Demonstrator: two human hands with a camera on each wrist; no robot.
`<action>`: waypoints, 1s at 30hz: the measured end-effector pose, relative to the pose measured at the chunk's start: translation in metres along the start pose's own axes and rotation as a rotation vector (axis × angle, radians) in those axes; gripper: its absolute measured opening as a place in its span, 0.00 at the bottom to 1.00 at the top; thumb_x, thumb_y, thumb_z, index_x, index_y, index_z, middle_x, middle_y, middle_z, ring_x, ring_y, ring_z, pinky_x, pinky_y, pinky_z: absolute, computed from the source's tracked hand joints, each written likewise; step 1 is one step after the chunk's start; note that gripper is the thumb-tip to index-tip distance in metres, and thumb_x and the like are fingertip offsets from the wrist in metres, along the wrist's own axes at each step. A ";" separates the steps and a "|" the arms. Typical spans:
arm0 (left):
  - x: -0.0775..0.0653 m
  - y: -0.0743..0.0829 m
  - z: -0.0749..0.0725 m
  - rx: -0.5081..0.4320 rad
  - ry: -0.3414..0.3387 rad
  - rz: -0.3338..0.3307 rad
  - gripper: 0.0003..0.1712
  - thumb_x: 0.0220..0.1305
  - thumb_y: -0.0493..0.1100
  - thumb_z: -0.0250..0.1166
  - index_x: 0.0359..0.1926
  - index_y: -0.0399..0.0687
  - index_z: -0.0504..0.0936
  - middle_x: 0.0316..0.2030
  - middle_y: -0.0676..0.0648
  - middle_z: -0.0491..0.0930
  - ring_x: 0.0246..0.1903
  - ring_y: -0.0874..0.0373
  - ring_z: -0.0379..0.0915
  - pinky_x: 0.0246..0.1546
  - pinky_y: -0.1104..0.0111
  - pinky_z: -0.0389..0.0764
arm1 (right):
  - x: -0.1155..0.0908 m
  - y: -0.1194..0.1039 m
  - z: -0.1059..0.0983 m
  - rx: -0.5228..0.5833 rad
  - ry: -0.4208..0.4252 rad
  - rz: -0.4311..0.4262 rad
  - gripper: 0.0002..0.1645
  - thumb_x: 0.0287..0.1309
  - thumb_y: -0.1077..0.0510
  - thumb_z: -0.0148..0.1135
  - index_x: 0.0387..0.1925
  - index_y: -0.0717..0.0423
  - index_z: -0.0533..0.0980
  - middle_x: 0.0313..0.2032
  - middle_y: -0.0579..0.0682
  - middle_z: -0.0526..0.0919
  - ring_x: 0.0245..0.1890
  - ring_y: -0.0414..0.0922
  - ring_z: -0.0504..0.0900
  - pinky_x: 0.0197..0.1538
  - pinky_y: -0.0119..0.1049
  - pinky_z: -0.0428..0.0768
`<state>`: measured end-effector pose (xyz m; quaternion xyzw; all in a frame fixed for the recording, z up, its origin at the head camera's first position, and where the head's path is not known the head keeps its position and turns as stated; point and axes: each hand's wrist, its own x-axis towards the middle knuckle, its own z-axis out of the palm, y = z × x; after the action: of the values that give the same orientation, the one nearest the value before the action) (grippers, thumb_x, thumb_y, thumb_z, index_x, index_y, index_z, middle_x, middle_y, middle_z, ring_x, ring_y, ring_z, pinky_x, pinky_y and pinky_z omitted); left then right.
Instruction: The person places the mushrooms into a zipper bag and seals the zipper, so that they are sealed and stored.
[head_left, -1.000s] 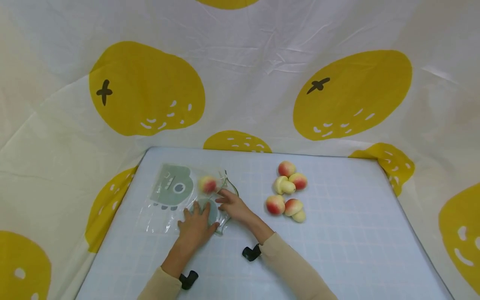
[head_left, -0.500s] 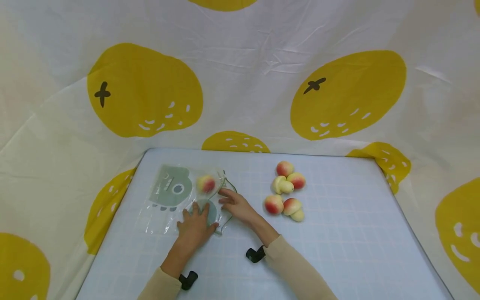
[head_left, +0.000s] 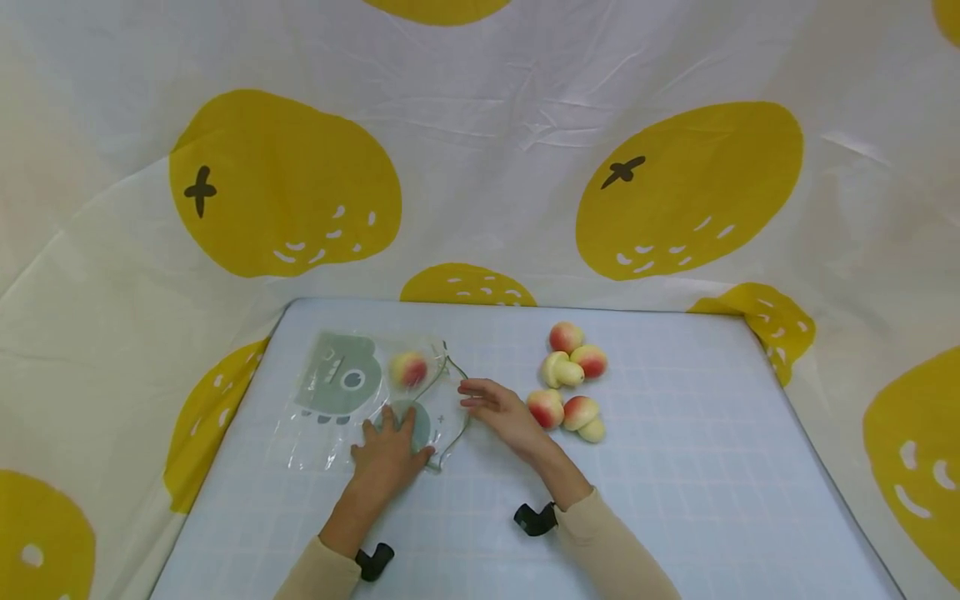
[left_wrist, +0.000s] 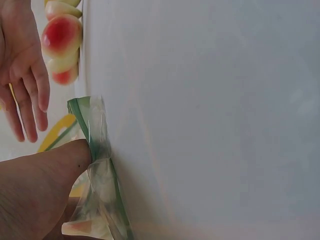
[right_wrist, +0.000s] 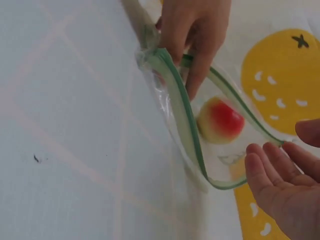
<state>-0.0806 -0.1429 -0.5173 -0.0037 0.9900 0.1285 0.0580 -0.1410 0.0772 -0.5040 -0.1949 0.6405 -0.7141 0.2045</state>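
1. Resting left hand (head_left: 388, 457) on clear zip bag (head_left: 341, 375), spread-fingered, palm down, against tabletop (head_left: 697, 467).
2. Hovering with right hand (head_left: 504, 415) just beside the bag's green-edged mouth (right_wrist: 186, 100), relaxed, loosely extended; unable to tell whether touching the rim.
3. Spotted inside bag, ahead of left hand and left of right hand, one red-and-yellow peach (head_left: 408, 370).
4. Noted close on right hand's right side: a second peach (head_left: 545, 409) beside a red-capped mushroom (head_left: 581, 412).
5. Noted farther ahead and right of right hand: a yellow mushroom (head_left: 561, 370) beside a third peach (head_left: 590, 360), with a fourth peach (head_left: 566, 337) just beyond.
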 end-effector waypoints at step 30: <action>-0.005 0.001 -0.002 -0.024 0.024 0.027 0.42 0.62 0.59 0.69 0.69 0.40 0.70 0.65 0.21 0.61 0.58 0.18 0.59 0.42 0.26 0.67 | -0.040 -0.041 -0.062 -0.060 0.240 -0.033 0.27 0.68 0.63 0.61 0.65 0.69 0.68 0.57 0.62 0.77 0.58 0.65 0.75 0.55 0.37 0.78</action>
<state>-0.0763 -0.1421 -0.5146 0.0073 0.9890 0.1412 0.0444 -0.1429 0.1548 -0.4708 -0.1246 0.6783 -0.7159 0.1086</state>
